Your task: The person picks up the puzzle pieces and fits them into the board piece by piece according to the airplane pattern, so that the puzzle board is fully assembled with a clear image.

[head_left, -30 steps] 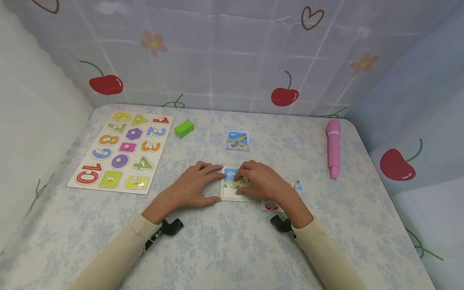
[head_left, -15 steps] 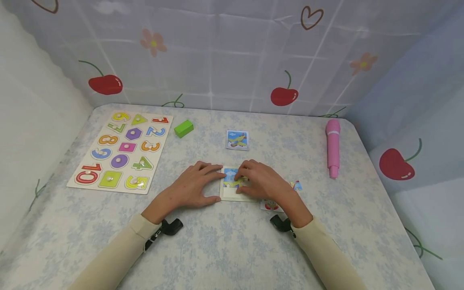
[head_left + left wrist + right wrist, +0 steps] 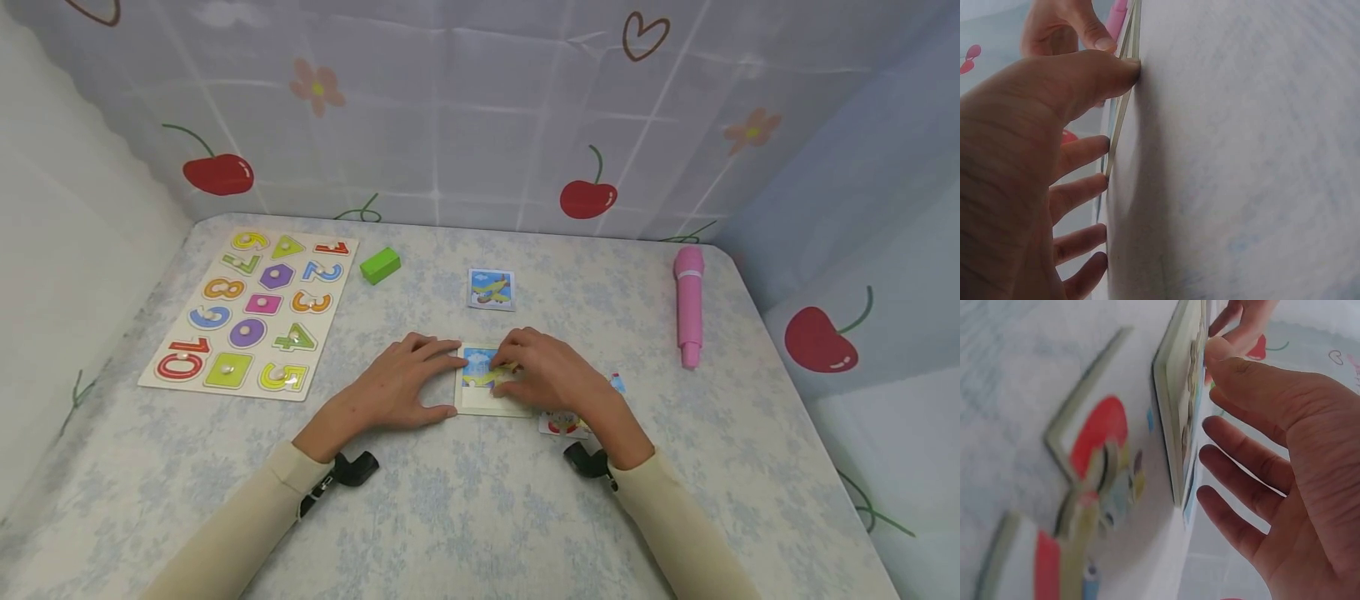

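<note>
A small pale puzzle board (image 3: 487,406) lies mid-table, its upper part filled with blue and yellow picture pieces (image 3: 476,367). My left hand (image 3: 397,385) steadies the board's left side, thumb and fingertips at its edge, fingers spread. Over the board's right part is my right hand (image 3: 547,371), its fingertips at the picture pieces and hiding some of them. The right wrist view shows its fingers (image 3: 1241,481) loosely bent, with no piece visible between them. Loose puzzle pieces (image 3: 561,423) with red and white printing lie just right of the board; another loose piece (image 3: 617,382) shows beyond the right wrist.
An airplane picture card (image 3: 491,290) lies behind the board. At the left is a number-and-shape peg board (image 3: 251,312), with a green block (image 3: 381,266) beside it. A pink toy microphone (image 3: 689,308) lies at the right. A printed curtain (image 3: 465,125) hangs behind the table.
My right hand has shifted slightly right over the board, uncovering a bit more of the picture and of the loose pieces below. My left hand has stayed in place.
</note>
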Action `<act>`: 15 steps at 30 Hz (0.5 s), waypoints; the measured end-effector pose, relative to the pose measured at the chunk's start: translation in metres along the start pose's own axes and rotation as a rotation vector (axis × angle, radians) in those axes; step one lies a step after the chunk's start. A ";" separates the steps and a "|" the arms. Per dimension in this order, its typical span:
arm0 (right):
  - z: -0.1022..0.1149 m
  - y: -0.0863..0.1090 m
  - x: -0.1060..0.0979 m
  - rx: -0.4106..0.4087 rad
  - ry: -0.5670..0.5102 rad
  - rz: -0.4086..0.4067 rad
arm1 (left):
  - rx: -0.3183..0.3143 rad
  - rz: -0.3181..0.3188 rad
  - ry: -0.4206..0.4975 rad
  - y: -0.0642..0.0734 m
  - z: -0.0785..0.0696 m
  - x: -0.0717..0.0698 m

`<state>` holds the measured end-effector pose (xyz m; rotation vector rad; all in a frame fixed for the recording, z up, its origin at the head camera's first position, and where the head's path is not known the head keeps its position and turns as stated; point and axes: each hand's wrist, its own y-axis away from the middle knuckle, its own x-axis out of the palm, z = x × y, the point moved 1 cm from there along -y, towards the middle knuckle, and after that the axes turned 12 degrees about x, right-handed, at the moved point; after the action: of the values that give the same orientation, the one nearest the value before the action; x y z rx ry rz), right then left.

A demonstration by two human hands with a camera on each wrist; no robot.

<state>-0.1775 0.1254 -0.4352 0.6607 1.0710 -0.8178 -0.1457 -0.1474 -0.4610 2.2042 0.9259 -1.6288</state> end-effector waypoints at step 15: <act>-0.031 0.022 -0.010 0.075 -0.043 -0.042 | -0.003 0.000 -0.001 0.001 0.002 0.003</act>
<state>-0.1767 0.1649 -0.4353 0.6826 1.0227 -0.9085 -0.1466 -0.1483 -0.4643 2.2007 0.9275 -1.6273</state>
